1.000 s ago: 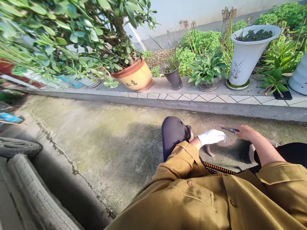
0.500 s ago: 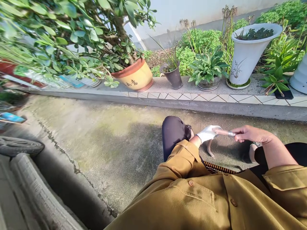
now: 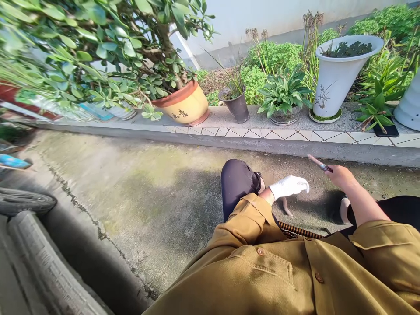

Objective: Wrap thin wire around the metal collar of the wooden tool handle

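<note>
My left hand [image 3: 288,186] wears a white glove, its fingers bent and curled downward in front of my knees. Just below the glove shows a curved brown stick-like piece [image 3: 286,207]; its upper end is hidden behind the glove, so I cannot tell whether the hand grips it. To the right, my bare right hand [image 3: 341,177] is closed around a slim tool [image 3: 319,163] with a silvery banded section and a thin pinkish-brown end. That end points up and left, apart from the glove.
A tiled ledge [image 3: 288,134] runs across ahead, bearing a yellow pot [image 3: 187,107], a small dark pot [image 3: 239,107], a leafy plant [image 3: 286,94] and a tall white pot [image 3: 334,83]. A dark phone-like slab [image 3: 387,128] lies there too. Grey tyre-like shapes [image 3: 42,258] stand at left.
My right hand has moved up and away from the glove, taking the slim tool with it. Earlier the tool's end touched or overlapped the glove. My left hand has shifted slightly right, fingers curling down.
</note>
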Available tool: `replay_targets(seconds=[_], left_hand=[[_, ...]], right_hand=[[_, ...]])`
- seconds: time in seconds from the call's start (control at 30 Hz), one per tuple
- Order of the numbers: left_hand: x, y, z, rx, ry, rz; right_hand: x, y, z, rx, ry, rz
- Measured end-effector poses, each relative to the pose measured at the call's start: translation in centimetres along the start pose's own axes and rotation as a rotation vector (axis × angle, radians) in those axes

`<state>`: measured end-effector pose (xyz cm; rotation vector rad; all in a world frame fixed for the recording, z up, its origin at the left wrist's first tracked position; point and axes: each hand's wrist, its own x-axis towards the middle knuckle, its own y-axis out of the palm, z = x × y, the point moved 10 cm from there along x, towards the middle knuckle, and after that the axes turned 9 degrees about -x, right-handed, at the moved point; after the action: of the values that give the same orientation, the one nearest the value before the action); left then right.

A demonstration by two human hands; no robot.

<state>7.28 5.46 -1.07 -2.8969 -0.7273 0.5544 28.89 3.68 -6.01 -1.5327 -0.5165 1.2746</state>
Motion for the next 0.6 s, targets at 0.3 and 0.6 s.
replay_targets(seconds=[0.3,0.6], left_hand=[[2.0,-2.8,0.7,0.024,0.139,-0.162],[3.5,-3.2,3.8,-0.073,0.068,-0.229]], right_hand=[[-6.2,7.3,7.5,0.076,-0.465,0.656],[-7.3,-1.1,7.6,0.736,-0.651,0.421]])
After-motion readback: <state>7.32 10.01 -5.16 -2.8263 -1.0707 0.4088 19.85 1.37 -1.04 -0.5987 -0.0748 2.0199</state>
